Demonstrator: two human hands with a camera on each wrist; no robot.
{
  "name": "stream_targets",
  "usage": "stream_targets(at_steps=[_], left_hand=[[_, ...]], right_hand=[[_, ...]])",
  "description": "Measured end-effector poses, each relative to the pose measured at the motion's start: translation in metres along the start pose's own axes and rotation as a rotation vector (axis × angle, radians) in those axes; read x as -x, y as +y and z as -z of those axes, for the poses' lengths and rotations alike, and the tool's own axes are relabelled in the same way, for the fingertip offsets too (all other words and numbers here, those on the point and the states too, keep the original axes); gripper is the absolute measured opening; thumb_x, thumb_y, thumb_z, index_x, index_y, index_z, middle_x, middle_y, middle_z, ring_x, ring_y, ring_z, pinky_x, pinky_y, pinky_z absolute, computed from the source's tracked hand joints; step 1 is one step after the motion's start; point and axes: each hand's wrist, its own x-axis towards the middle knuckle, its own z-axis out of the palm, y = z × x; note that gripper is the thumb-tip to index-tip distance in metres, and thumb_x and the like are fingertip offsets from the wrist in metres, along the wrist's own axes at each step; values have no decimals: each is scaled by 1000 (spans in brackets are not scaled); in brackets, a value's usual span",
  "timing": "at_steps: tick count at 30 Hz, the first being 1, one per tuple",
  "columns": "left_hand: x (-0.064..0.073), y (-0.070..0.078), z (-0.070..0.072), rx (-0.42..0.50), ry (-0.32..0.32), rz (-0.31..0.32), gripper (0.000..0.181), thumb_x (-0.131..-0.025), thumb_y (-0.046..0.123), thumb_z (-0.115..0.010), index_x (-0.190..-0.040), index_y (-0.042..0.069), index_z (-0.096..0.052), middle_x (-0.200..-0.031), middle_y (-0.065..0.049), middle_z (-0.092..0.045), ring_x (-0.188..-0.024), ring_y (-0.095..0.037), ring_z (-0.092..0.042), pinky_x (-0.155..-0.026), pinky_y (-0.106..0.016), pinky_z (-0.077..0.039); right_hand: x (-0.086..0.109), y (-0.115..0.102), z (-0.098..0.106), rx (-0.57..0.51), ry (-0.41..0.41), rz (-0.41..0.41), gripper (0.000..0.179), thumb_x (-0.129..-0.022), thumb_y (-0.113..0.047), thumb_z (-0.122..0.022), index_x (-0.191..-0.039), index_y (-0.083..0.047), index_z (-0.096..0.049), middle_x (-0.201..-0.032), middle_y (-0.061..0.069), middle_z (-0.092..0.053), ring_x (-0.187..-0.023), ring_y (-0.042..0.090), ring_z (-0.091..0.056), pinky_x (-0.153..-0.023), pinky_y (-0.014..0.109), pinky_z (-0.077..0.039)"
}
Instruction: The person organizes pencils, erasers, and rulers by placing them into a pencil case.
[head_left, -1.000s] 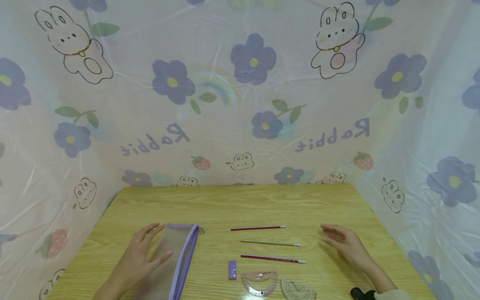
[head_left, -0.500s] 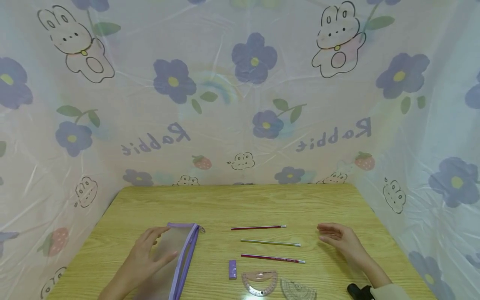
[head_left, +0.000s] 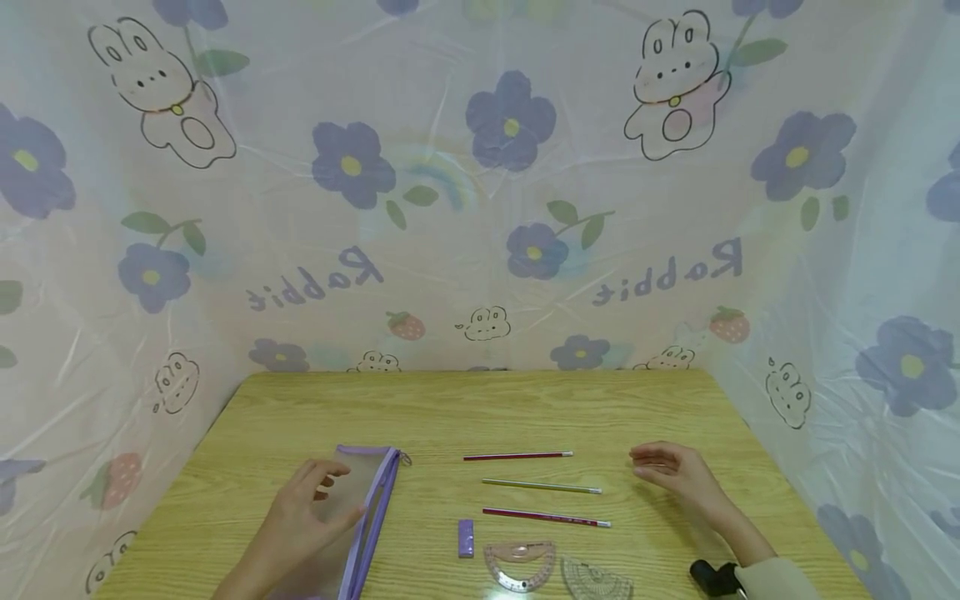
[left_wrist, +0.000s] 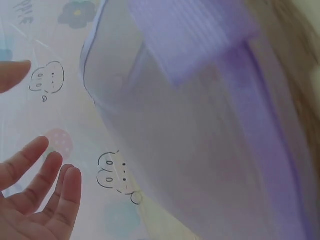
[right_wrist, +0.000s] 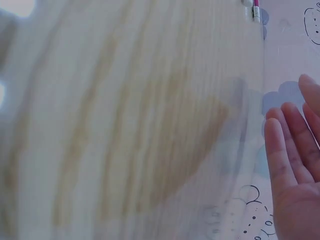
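Observation:
My left hand hovers over a see-through pencil pouch with purple trim, fingers relaxed and nothing in them. The pouch lies at the left of the table, its zip side facing right, and part of it is hidden under the hand. In the left wrist view the pouch fills the middle, with the spread fingers at the left edge. My right hand is held above the table at the right, fingers loosely bent and empty. Nearest to it lie a yellowish pencil and two red pencils.
A purple eraser lies right of the pouch. Beside it are a pinkish protractor and a clear protractor at the front edge of view. A printed rabbit curtain surrounds the wooden table at the back and sides.
My left hand has drifted right, farther over the pouch toward its zip. The right hand has shifted slightly left. The pouch, pencils, eraser and protractors stay where they were.

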Motion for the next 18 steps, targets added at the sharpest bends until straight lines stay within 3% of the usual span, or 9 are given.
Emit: stream_targets(at_steps=[12,18], left_hand=[[3,11,-3,49,-60,92,40,-75,22,-89,-105,9,-66,-99,-1,-62,-85,-16,-61,-69,-26,-57],[3,12,-6,35,-59,87,40,-73,21,-90,-103,10,-66,-97,3,-62,-84,-13,-59,-68,-25,-56]], right_hand=[[-9,0,-4,-50,-34,60,31,-91,2,-70,-116,18,-60,-111,37,-63,-95,19,-70,-81,21,-57],[-14,-3,-4,-56,-58,51,33,-92,0,-69,-118,18,-59,-113,36,-62,-97,22,-70,-81,22,-57]])
